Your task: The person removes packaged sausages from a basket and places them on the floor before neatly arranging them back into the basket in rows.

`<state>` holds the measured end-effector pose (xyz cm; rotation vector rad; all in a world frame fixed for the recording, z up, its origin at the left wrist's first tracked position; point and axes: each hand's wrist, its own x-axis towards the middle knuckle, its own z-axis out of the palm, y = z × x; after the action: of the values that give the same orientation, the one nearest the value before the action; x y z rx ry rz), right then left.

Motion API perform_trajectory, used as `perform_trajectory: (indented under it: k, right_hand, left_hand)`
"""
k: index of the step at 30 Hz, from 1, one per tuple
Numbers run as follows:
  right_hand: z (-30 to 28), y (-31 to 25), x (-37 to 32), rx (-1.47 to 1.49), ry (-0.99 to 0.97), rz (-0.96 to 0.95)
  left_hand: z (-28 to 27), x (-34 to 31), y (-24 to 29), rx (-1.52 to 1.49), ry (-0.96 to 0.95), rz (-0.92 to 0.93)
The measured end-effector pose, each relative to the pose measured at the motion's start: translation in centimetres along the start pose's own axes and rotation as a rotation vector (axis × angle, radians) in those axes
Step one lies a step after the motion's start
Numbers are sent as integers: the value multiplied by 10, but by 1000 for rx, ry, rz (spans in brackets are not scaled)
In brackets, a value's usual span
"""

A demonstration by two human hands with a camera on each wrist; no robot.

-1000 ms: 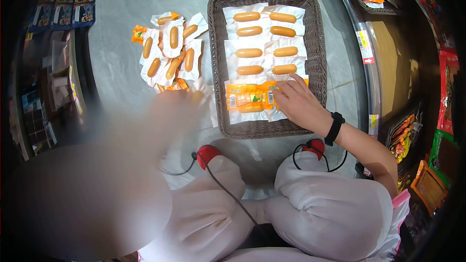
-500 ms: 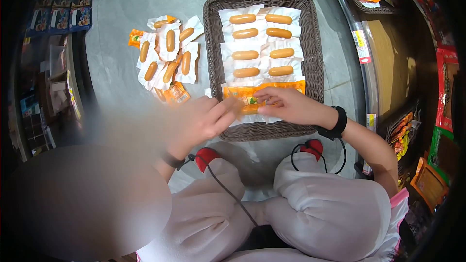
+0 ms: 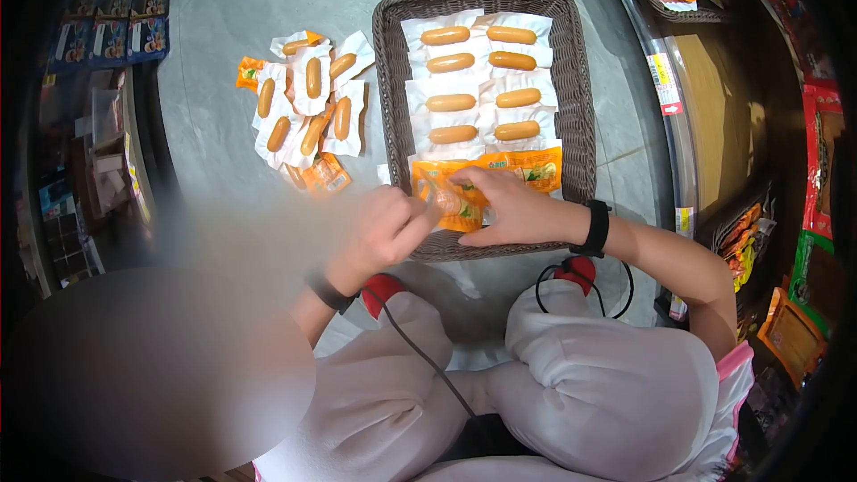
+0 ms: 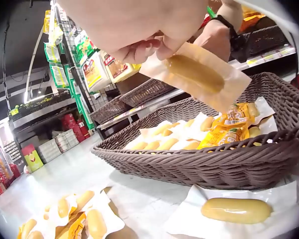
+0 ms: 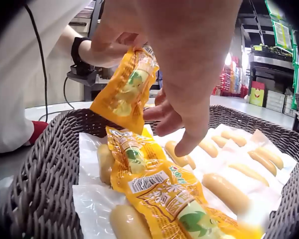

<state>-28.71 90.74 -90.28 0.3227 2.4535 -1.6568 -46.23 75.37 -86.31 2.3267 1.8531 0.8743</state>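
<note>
My left hand (image 3: 384, 223) pinches one end of a sausage packet (image 4: 197, 74), orange on one face and whitish with the sausage showing on the other. It hangs tilted over the near end of a brown wicker basket (image 3: 585, 107). My right hand (image 3: 513, 205) is beside this packet, thumb and fingers spread apart, fingertips close to its edge. Below, orange-side-up sausage packets (image 5: 164, 194) lie across others in the basket. Farther back, packets (image 3: 451, 103) lie white side up in two columns.
A loose pile of sausage packets (image 3: 312, 80) lies on the grey floor left of the basket. A single packet (image 4: 234, 211) lies by the basket's side. Shelves with goods (image 3: 714, 116) line the right, and a rack (image 3: 112, 27) stands left. A black cable (image 3: 406, 344) crosses the person's legs.
My left hand came from the pile to the basket's near end with a packet. The right hand drew back toward it from the laid packets, and its thumb and fingers have spread.
</note>
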Motion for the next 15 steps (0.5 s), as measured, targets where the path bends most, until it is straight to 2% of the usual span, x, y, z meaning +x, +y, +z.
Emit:
perform_trajectory:
  k: [1,4,7,10,13,15]
  right_hand:
    - [-1,0,2,58,-12,3]
    - [-11,-8,3,-183,41,51]
    - [-21,-4,7,-340,176,-27]
    - [-30,6,15,-458,203,-5]
    - [-36,26,24,-537,361,-83]
    - [-44,28,27,-532,432,-36]
  left_hand:
    - [-1,-2,0,-3,-24,9]
    - [-2,-8,-3,-16,-112,-53]
    - [7,-9,-10,3,-163,-98]
    - [17,-18,-21,-5,-248,-152]
    - [19,-27,-28,19,-235,-229]
    - [18,-30,-32,22,-202,-261]
